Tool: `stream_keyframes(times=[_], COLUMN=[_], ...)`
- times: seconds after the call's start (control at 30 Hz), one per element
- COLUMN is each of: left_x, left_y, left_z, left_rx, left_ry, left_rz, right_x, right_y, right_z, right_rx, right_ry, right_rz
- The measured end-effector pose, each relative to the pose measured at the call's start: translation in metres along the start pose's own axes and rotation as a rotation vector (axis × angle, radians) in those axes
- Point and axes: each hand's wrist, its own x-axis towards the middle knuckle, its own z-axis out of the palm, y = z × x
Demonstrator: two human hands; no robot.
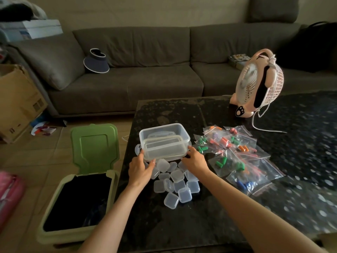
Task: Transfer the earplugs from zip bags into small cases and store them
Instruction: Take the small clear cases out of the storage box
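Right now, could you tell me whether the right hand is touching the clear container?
Touching. The head view shows the right hand with its fingertips against the right corner of the clear container, with no gap between them.

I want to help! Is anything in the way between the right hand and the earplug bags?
Nothing visible. The right hand grips the box; the bags lie just beside it on the table, uncovered.
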Motion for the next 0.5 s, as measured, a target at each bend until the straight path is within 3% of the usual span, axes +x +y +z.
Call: stream_keyframes(times=[0.4, 0.5], left_x=[0.015, 0.012], left_y=[0.004, 0.003], left_z=[-0.001, 0.000], left_rx=[0.181, 0.061], left_ry=[0.003, 0.033], left_rz=[-0.034, -0.031], right_x=[-0.002, 0.000], right_y=[0.009, 0.012], right_z=[-0.012, -0.027], right_rx=[0.002, -0.241], right_ry=[-0.040, 0.149], right_rz=[-0.070, -0.130])
